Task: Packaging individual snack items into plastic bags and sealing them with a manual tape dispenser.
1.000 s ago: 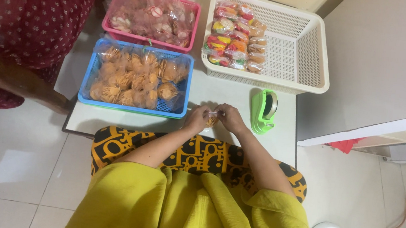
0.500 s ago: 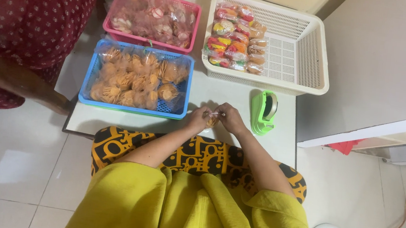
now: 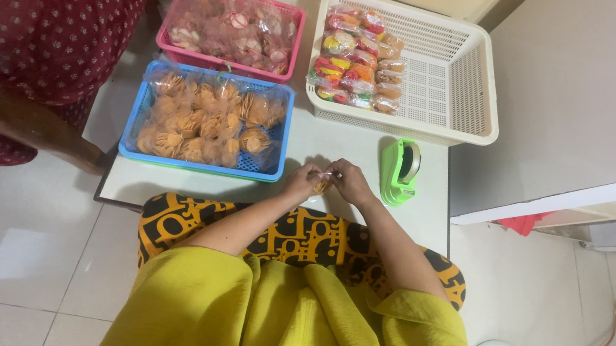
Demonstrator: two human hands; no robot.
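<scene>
The left hand [image 3: 301,182] and the right hand [image 3: 350,182] are meeting over the near edge of the white tabletop [image 3: 341,144], both sets of fingers pinching a small clear plastic packet of tan snack pieces [image 3: 321,182] between them; it is mostly hidden, so what is inside appears to be a fried crisp. A bright green plastic tape dispenser [image 3: 399,171] is sitting just beside the right hand. Beyond the left hand, a blue plastic basket of bagged golden crisps [image 3: 206,120] is lying in front of a pink plastic basket of pale bagged snacks [image 3: 229,27]. A cream slotted plastic crate [image 3: 453,74] is holding rows of colourful sealed packets [image 3: 353,57].
</scene>
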